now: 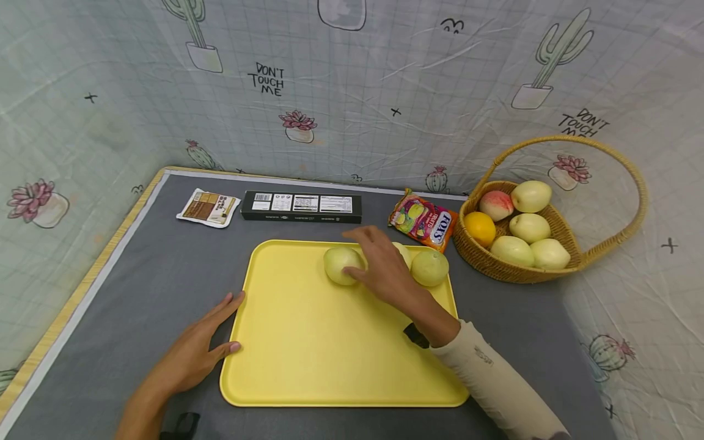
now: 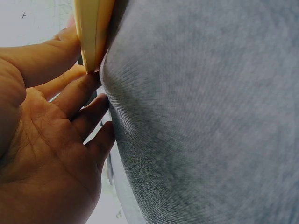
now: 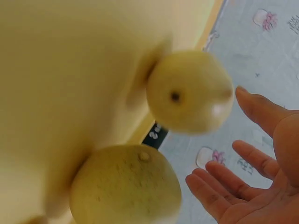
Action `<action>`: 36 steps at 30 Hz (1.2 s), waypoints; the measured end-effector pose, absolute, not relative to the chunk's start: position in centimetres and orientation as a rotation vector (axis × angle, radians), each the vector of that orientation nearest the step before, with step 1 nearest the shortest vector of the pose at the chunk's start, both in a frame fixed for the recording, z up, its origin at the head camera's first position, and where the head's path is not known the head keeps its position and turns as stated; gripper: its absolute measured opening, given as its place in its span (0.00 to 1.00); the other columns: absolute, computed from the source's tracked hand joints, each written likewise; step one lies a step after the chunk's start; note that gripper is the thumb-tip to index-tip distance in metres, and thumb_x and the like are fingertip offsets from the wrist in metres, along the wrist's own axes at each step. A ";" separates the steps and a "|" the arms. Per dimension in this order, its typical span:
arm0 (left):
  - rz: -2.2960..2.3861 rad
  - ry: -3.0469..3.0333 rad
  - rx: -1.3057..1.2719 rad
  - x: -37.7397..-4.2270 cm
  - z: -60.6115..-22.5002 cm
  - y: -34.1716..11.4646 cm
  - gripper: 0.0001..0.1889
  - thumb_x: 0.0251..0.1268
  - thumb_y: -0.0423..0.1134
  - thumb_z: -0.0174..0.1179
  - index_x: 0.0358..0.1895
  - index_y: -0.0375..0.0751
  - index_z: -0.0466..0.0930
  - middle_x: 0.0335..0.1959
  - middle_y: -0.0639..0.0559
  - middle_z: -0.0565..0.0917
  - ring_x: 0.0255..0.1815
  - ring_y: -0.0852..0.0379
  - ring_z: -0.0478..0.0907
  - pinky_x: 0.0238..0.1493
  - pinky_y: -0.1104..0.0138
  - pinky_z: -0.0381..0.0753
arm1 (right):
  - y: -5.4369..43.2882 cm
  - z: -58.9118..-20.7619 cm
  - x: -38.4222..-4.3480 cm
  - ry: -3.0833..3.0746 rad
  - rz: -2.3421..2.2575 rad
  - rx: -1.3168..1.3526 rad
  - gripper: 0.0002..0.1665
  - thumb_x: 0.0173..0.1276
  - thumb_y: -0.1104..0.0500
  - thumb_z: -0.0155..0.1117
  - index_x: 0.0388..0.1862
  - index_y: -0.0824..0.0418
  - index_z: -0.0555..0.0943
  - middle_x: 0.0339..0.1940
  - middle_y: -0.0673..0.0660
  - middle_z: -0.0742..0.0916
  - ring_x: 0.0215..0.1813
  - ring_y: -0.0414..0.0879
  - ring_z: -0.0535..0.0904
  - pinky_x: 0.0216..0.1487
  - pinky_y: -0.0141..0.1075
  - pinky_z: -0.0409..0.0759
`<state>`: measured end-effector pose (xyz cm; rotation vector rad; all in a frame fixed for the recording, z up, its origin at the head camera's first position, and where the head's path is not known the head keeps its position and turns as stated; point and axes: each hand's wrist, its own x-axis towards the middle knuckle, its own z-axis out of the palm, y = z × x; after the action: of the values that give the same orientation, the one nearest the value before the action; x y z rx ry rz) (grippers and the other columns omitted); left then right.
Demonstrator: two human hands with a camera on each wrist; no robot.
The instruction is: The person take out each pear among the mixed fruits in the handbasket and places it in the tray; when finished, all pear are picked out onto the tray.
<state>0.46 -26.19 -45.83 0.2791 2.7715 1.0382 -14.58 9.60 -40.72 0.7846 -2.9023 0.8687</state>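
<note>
My left hand [image 1: 192, 351] rests at the left edge of a yellow tray [image 1: 308, 348], fingers spread and fairly straight. The left wrist view shows the thumb and fingertips against the tray rim [image 2: 90, 37]. Over the tray's far half, my right hand [image 1: 385, 269] reaches beside a round pale green fruit [image 1: 337, 266]. In the right wrist view its fingers are extended, and the thumb tip is close to a pale fruit [image 3: 187, 100]; contact is unclear. Another pale green fruit [image 1: 430, 267] sits at the tray's far right corner. A further pale fruit [image 1: 404, 252] is partly hidden behind the right hand.
Beyond the tray lie a white-and-brown packet [image 1: 209, 208], a long black box [image 1: 301, 207] and a Fox's candy bag [image 1: 422, 220]. A wicker basket [image 1: 484, 264] with a tall handle holds several fruits at the right. Patterned cloth [image 1: 341, 91] hangs behind the grey table [image 1: 104, 342].
</note>
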 end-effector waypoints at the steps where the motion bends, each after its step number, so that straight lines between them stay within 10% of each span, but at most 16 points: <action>1: 1.039 2.770 0.278 0.5 -45.8 -26.2 0.51 0.64 0.39 0.74 0.87 0.53 0.55 0.86 0.34 0.59 0.83 0.25 0.58 0.70 0.30 0.65 | 9.8 -40.6 -14.5 -2.889 0.883 0.786 0.40 0.66 0.51 0.82 0.75 0.49 0.76 0.68 0.57 0.80 0.70 0.57 0.78 0.67 0.55 0.81; 36: 1.028 2.788 0.305 0.5 -46.0 -26.3 0.50 0.65 0.41 0.74 0.87 0.53 0.55 0.85 0.33 0.60 0.82 0.24 0.61 0.68 0.30 0.67 | 24.4 -37.2 -17.4 -2.545 0.910 0.304 0.32 0.66 0.60 0.81 0.67 0.65 0.81 0.60 0.70 0.82 0.58 0.66 0.78 0.58 0.60 0.77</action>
<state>0.51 -26.26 -45.96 0.3053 2.7879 1.0278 -17.37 24.43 -37.17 0.3044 -2.5448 0.9096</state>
